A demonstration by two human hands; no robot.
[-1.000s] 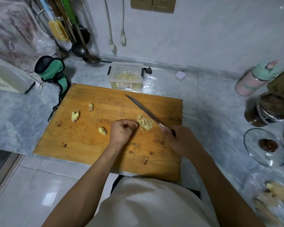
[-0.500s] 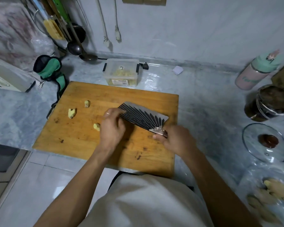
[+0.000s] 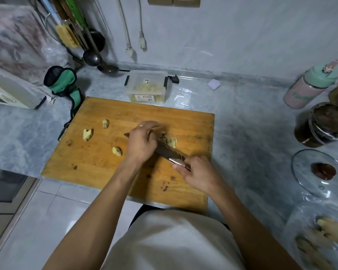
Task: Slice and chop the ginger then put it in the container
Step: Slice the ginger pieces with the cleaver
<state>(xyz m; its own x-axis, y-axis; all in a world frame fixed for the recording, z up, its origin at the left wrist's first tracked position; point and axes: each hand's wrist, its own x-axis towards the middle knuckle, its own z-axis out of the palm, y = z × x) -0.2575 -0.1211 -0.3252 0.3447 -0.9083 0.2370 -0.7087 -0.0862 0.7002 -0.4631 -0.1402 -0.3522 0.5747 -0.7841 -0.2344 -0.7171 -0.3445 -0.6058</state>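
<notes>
Nearest to us, our right hand [image 3: 199, 175] is curled tight around the handle of a dark patterned kitchen knife [image 3: 169, 152], whose blade slants away over the middle of the worn rectangular wooden cutting board [image 3: 109, 164], its tip showing just past our other hand. Our left hand [image 3: 142, 142] lies over the blade with its fingers bent down onto the small pale-yellow heap of chopped ginger [image 3: 171, 141], which sits against the blade near the middle of the board; we cannot tell whether those fingers pinch any of it or only press on it. Three uncut yellow ginger chunks lie apart on the left half of the board: one [image 3: 117, 151] just beside our left wrist, one [image 3: 87, 134] toward the left edge, and one [image 3: 105, 123] a little farther back. The board rests on a grey marbled countertop [image 3: 248, 133], its near edge overhanging the front of the counter. Just behind the board's far edge stands a clear rectangular plastic container with black side clips [image 3: 146, 87], already holding yellow ginger pieces. Near the counter's right edge lie a round glass pot lid with a dark knob [image 3: 318, 172] and, farther back, a pink bottle with a mint-green cap [image 3: 312, 84].
</notes>
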